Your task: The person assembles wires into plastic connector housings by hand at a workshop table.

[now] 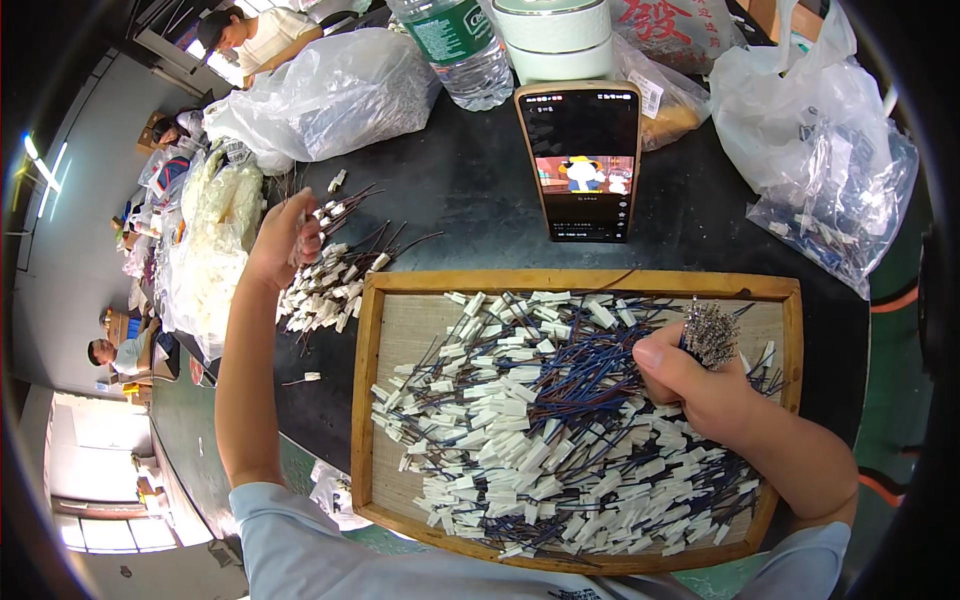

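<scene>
My right hand (712,392) is closed around a thick bundle of wires (708,335), their bare metal terminals sticking up above the fist. It is over the right part of a wooden-framed tray (580,281). Many white plastic connectors (500,410) on dark blue and brown wires fill the tray. My left hand (285,240) is beyond the tray's left side, fingers curled, at the edge of a loose pile of similar wired connectors (330,290). What its fingers hold, if anything, is hidden. A single wired connector (312,377) lies apart from that pile.
A phone (580,165) stands upright behind the tray, before a pale green container (555,40) and a water bottle (462,55). Plastic bags (335,95) sit at the far left, another bag (815,130) at the right. Other people (262,42) sit further off.
</scene>
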Available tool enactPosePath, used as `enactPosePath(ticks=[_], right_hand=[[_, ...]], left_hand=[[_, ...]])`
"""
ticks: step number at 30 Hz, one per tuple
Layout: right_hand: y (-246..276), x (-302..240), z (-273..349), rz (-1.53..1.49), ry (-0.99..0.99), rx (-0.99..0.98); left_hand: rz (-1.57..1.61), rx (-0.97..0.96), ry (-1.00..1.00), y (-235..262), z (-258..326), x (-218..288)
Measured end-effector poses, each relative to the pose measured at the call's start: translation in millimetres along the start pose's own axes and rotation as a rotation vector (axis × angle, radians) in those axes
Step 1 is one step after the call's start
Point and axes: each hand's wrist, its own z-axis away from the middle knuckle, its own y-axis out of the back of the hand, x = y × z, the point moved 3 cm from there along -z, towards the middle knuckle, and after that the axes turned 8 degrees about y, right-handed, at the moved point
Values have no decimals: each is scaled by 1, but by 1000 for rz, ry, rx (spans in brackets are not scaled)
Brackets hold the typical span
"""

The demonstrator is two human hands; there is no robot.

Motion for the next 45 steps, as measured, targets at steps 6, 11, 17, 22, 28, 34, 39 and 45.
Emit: enactPosePath(ticks=[6, 11, 17, 22, 28, 34, 39, 45], right_hand=[[0, 3, 0, -39, -35, 7], [0, 2, 0, -51, -29, 10], [-1, 1, 1, -52, -33, 10], [0, 1, 0, -50, -20, 9], [0, 1, 0, -50, -29, 7], [0, 1, 1, -57, -48, 21], [0, 2, 0, -16, -56, 5], [-1, 1, 1, -17, -6, -11]], left_hand=[[-591, 161, -186, 20, 13, -3], [-1357, 67, -578, 0, 25, -1], [-1543, 57, -940, -12, 25, -5], [-1675, 141, -649, -7, 26, 6], [-1607, 11, -541, -4, 36, 5], [-1747, 55, -653, -13, 31, -1], [-1889, 46, -623, -24, 32, -2], [-1945, 48, -590, -27, 23, -3]])
